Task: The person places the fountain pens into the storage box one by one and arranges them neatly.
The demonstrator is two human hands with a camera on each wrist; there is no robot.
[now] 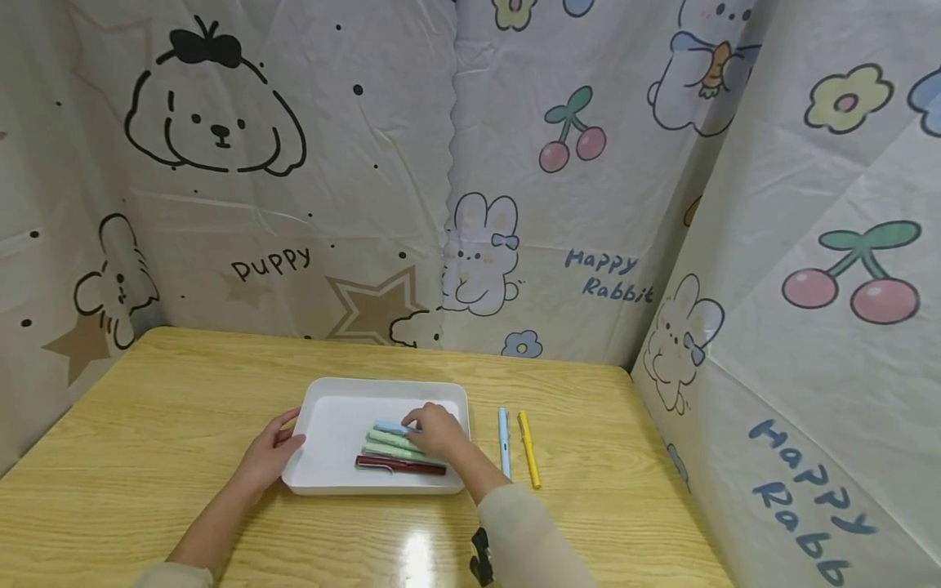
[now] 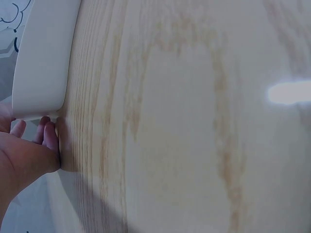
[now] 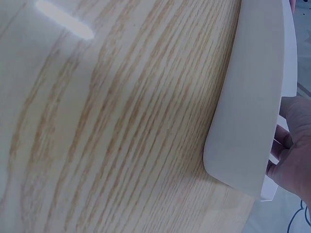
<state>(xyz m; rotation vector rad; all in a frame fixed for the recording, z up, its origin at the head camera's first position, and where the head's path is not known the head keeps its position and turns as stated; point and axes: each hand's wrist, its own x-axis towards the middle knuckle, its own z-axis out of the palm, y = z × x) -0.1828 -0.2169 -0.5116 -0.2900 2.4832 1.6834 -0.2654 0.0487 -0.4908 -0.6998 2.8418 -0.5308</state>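
Note:
A white rectangular tray (image 1: 331, 478) sits on the table, with a dark red pen (image 1: 408, 466), two pale green pens (image 1: 393, 441) and a light blue pen (image 1: 388, 426) lying side by side in it. My right hand (image 1: 439, 433) reaches over the tray's right part and pinches the light blue pen, covering its right end. At the tray's left side, my left hand (image 1: 268, 453) grips the wall, thumb by the rim. The left wrist view shows this hand's fingers (image 2: 48, 136) curled close to the tray's bottom edge. In the right wrist view the tray wall hides the pens.
Right of the tray, another light blue pen (image 1: 503, 441) and a yellow pen (image 1: 528, 449) lie roughly parallel on the wooden table (image 1: 353, 539). Printed cloth (image 1: 382, 180) hangs behind the table and along its sides.

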